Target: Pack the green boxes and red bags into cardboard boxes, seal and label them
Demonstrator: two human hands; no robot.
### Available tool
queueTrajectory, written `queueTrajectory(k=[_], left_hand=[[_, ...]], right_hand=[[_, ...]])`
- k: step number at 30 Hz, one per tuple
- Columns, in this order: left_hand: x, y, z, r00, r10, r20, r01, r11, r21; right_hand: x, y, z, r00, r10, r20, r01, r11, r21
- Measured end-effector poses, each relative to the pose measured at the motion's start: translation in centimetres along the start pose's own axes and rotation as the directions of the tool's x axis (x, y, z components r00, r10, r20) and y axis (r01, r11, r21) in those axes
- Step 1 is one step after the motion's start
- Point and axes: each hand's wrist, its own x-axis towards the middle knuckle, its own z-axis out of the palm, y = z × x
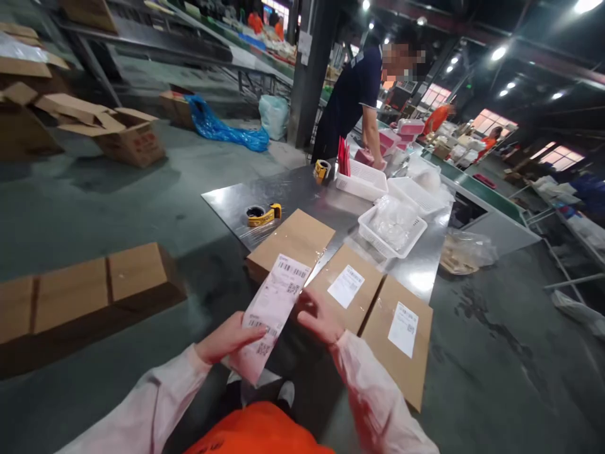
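Note:
A strip of printed labels with barcodes is gripped by my left hand, its thumb lying on the lower label. My right hand is beside the strip's right edge, fingers curled and a little apart; I see nothing between them. Beyond the strip, a cardboard box on the metal table shows no label on its visible top. Two more boxes to the right each bear a white label, the middle box and the right box.
A yellow tape dispenser rests at the table's left side, another farther back. White baskets hold clear plastic bags. Across the table a person in dark clothing bends over pink packages. Cardboard boxes stand on the floor at left.

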Motion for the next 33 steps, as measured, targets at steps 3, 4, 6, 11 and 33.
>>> queueTrajectory(k=[3,4,6,11,33], left_hand=[[0.6,1.6,0.0,0.999,0.046,0.023,-0.048,0.996,0.074],[0.9,2.1,0.0,0.996,0.086,-0.002,-0.086,0.995,0.049],[1.4,2.7,-0.1,0.983,0.146,-0.112,-0.15,0.988,-0.027],[2.0,3.0,-0.3,0.965,0.165,-0.206,-0.146,0.984,0.104],[9.6,1.5,-6.6,0.974,-0.11,0.197,0.175,0.92,-0.352]], right_hand=[[-1.6,-2.2,5.1,0.992,0.124,-0.015,-0.104,0.886,0.452],[-1.9,-2.7,6.4,0.983,0.181,-0.008,-0.145,0.816,0.559],[-2.1,-3.4,7.9,0.973,0.224,0.048,-0.205,0.756,0.622],[-0.7,-4.3,5.4,0.974,0.227,0.013,-0.198,0.82,0.538],[22.5,0.9,-5.4,0.851,0.26,-0.456,-0.363,0.919,-0.154]])
